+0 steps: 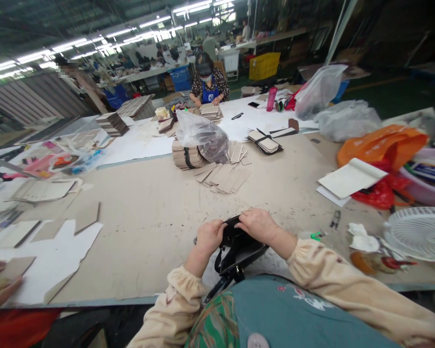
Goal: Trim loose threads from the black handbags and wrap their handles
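A black bag [244, 252] with a strap and metal fittings rests at the table's front edge, against my body. Its mouth faces up and shows a dark inside. My left hand [209, 237] is closed on the left part of the bag's far rim. On the same rim, a little to the right, my right hand [258, 225] grips with thumb and fingers. Both hands lie close together, and the bag's lower part is partly hidden by my apron.
Cut board pieces [224, 178] and a bundled stack [185, 155] lie ahead. At right are a notepad [351, 178], snips [335, 220], a white basket [418, 232] and a glue bottle [369, 262]. A co-worker's hand [2, 290] holds a board at left; another person [208, 84] sits opposite.
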{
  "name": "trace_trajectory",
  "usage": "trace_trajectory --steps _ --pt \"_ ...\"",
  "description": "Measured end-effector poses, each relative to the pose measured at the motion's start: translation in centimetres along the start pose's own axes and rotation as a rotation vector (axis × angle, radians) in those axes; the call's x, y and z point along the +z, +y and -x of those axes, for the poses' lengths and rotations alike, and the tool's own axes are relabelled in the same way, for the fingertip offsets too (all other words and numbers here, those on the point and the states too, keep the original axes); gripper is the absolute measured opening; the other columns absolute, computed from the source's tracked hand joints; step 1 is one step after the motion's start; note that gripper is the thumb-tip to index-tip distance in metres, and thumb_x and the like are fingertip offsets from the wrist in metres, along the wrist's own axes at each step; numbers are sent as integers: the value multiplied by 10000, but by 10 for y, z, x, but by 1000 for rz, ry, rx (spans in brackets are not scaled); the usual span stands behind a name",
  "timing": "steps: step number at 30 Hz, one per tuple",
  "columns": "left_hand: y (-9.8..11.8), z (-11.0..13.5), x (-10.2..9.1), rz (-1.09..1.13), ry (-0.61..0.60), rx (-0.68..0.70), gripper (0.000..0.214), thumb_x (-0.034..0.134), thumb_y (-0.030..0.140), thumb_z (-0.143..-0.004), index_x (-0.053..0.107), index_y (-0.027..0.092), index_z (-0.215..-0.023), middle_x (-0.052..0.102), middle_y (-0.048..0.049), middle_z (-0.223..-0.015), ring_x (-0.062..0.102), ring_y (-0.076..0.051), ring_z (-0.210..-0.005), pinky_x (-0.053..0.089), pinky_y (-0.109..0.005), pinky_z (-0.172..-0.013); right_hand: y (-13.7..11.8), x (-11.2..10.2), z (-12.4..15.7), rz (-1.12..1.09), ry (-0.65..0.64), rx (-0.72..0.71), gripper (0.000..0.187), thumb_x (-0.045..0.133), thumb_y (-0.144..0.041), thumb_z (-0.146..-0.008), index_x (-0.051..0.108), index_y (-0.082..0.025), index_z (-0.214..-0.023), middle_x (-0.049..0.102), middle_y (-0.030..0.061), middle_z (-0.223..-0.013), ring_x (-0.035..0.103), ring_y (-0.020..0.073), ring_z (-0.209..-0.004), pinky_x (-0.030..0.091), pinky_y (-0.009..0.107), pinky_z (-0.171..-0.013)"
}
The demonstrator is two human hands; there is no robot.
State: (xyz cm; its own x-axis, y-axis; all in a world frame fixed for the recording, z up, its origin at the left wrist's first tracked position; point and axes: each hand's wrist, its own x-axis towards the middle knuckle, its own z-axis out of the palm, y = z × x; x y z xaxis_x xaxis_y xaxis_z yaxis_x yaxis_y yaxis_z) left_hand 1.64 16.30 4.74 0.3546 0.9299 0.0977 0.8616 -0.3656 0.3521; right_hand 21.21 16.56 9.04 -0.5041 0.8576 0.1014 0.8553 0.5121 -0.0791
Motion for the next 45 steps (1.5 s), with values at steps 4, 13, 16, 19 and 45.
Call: trace_trajectory --steps 4,13,16,19,45 --pt "-1 -4 3 22 9 -30 276 401 337 -892 624 214 -788 641 -21 -720 569 -132 -685 383 -221 -621 9 -5 8 -3 14 54 292 470 -356 -880 638 -171 -730 664 60 -754 580 168 -763 351 258 -641" --pt "-2 -8 1 54 -16 -29 284 411 335 -881 599 210 -709 611 -8 -658 545 -131 -638 355 -223 -589 7 -4 4 -10 15 193 291 461 -360 -880 652 -179 -757 675 66 -774 596 181 -772 382 262 -646" --pt "-2 -8 1 49 -30 -36 291 402 337 -884 592 210 -704 604 -6 -649 540 -129 -630 351 -220 -585 8 -4 2 -15 3 216 286 463 -361 -878 653 -182 -760 677 68 -778 601 187 -777 393 264 -652" --pt "-2 -8 1 44 -39 -39 288 404 340 -883 591 212 -705 605 -6 -649 538 -129 -628 347 -219 -582 8 -4 1 -23 -10 228 295 456 -362 -881 656 -177 -768 677 77 -780 605 189 -782 398 264 -659" --pt "29 -23 -26 -104 -281 31 290 410 453 -865 623 278 -952 689 -13 -799 619 -168 -726 362 -246 -610 9 -2 -1 -36 -20 233 297 447 -323 -881 665 -154 -771 680 89 -774 616 202 -789 418 266 -665"
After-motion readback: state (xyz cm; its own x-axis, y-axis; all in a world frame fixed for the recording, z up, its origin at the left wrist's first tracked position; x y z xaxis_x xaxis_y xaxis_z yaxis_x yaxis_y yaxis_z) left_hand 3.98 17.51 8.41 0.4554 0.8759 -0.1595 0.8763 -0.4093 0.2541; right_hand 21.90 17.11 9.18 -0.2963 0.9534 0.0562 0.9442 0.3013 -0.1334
